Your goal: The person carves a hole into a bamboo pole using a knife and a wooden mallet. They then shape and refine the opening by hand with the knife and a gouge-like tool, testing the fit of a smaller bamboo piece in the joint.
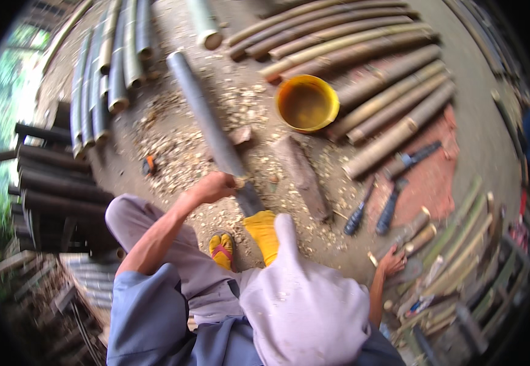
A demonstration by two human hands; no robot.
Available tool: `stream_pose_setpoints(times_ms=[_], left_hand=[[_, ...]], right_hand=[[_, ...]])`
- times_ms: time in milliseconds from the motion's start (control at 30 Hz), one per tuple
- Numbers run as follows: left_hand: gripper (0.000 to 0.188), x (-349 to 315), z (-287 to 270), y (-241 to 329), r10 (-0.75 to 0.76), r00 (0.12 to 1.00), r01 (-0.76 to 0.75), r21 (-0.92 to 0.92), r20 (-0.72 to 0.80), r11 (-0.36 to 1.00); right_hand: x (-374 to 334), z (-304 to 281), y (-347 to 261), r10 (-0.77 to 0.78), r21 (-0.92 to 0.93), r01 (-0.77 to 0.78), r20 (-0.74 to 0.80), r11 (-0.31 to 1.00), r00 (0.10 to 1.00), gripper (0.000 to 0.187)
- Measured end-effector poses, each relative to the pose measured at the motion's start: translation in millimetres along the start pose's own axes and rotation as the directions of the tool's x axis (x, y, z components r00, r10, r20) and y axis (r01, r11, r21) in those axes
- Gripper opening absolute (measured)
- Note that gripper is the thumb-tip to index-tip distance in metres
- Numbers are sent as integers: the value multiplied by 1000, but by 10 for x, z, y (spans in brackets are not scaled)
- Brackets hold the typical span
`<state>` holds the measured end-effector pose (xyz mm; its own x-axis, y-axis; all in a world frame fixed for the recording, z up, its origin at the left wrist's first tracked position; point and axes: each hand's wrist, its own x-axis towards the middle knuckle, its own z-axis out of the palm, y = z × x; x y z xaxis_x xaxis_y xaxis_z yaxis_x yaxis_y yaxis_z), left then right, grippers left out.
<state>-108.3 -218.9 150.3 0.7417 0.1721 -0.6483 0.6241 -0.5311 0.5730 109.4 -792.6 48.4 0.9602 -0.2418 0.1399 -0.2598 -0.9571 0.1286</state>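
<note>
A long grey-green bamboo pole (pixel 207 119) lies on the ground, running away from me, its near end beside a foot in a yellow sock (pixel 260 229). My left hand (pixel 215 187) is closed just over the pole, fingers pinched together; a small pale bit shows at the fingertips, too small to name. Out to the right, my right hand (pixel 392 262) reaches down at a heap of cut bamboo pieces (pixel 454 268). Its fingers are curled among short pale bamboo ends, and what lies in them is not clear.
Beyond the pole stands a yellow bucket (pixel 307 104) with brownish contents. A wood block (pixel 301 177) lies nearer. Dark-handled tools (pixel 390 207) rest by a reddish sheet (pixel 426 189). Bamboo poles (pixel 350 52) fill the back; dark poles (pixel 57 183) are stacked left. Chips (pixel 173 131) litter the ground.
</note>
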Motion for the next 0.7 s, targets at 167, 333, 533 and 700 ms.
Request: stream_pose_setpoints(times_ms=[167,333,533,700], left_hand=[[30,-166,494,202,135,991,-132,-112,20,985],[32,-174,778,419,196,977,-205,-119,-86,971],[35,-98,850,583,168,982,-180,-178,-82,967],[33,-103,986,486,226,973,-232,-214,-52,949]], right_hand=[[60,-269,-483,72,-155,-28,291,988,954,72],[241,-231,-197,109,130,-154,302,980,947,71],[231,-212,-93,53,388,-142,231,911,972,77],[315,-155,1,-142,400,27,260,916,955,65]])
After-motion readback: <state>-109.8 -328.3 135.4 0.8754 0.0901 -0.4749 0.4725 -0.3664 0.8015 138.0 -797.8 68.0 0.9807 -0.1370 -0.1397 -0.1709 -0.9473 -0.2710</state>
